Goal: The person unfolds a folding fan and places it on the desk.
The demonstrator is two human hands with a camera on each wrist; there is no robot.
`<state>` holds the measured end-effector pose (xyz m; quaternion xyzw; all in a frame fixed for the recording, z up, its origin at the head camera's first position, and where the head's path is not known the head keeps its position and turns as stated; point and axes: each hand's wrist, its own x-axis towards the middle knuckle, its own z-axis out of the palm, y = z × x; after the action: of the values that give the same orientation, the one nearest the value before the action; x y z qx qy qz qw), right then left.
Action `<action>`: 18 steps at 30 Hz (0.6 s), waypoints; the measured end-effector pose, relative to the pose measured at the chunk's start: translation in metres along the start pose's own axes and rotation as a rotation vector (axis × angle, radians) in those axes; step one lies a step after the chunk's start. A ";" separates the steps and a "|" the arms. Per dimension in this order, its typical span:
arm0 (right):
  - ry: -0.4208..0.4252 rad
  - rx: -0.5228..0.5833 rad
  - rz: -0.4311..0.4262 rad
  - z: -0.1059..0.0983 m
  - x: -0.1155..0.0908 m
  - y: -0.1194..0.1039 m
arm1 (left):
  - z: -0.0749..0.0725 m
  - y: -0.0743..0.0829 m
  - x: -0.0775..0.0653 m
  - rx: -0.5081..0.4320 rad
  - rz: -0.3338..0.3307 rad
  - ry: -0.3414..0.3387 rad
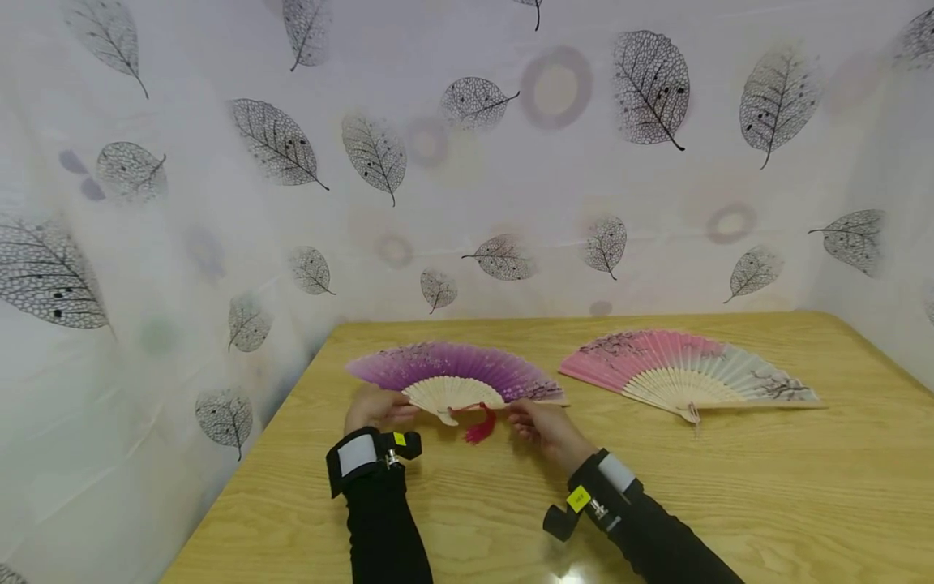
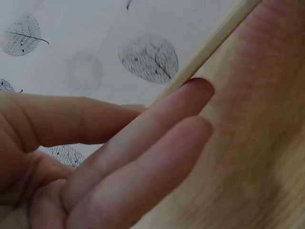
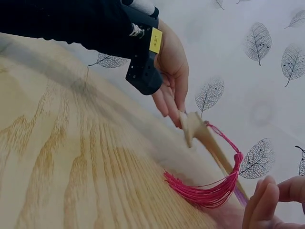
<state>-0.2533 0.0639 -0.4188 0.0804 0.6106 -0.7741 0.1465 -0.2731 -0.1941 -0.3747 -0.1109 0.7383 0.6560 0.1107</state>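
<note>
A purple folding fan (image 1: 467,363) is spread wide between my two hands, above or against the table. My left hand (image 1: 375,408) grips its left end; in the left wrist view the thumb and fingers pinch a thin wooden outer stick (image 2: 209,50). With fingers bent, my right hand (image 1: 550,430) holds the fan's right end near the outer stick. A red tassel (image 1: 480,426) hangs from the pivot end, its cord looped through the bare ribs. In the right wrist view the tassel (image 3: 209,193) dangles between the left hand (image 3: 171,67) and the right fingers (image 3: 267,205).
To the right, a second folding fan (image 1: 679,365), pink and white with a branch print, lies spread on the wooden table (image 1: 730,487). Leaf-printed sheeting (image 1: 474,186) walls in the table's back and sides.
</note>
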 end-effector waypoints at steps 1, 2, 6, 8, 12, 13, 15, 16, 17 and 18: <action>0.001 -0.002 0.003 -0.001 0.000 0.000 | 0.000 0.000 -0.001 0.002 -0.025 -0.001; 0.004 -0.004 0.005 -0.001 0.000 0.000 | 0.000 0.000 -0.002 -0.001 -0.050 -0.005; 0.004 -0.005 0.012 -0.003 0.000 0.001 | -0.003 0.000 -0.005 0.060 -0.078 0.001; 0.001 -0.008 0.017 -0.003 -0.001 0.001 | -0.006 0.001 -0.006 0.102 -0.084 0.040; -0.014 -0.048 0.014 -0.003 0.000 -0.004 | -0.011 0.007 -0.013 0.129 -0.061 0.122; -0.014 -0.075 0.000 -0.003 -0.001 -0.008 | -0.010 0.010 -0.015 0.146 -0.036 0.139; -0.005 -0.166 -0.065 -0.006 -0.003 -0.017 | -0.007 0.019 -0.019 0.221 0.040 0.167; 0.004 -0.234 -0.120 -0.009 -0.005 -0.023 | -0.003 0.024 -0.021 0.275 0.087 0.187; 0.024 -0.321 -0.188 -0.012 -0.008 -0.030 | 0.002 0.030 -0.023 0.345 0.137 0.209; 0.054 -0.429 -0.270 -0.016 -0.011 -0.036 | 0.008 0.035 -0.025 0.414 0.189 0.226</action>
<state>-0.2555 0.0881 -0.3858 -0.0141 0.7697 -0.6370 0.0394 -0.2600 -0.1812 -0.3349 -0.0888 0.8718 0.4816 -0.0138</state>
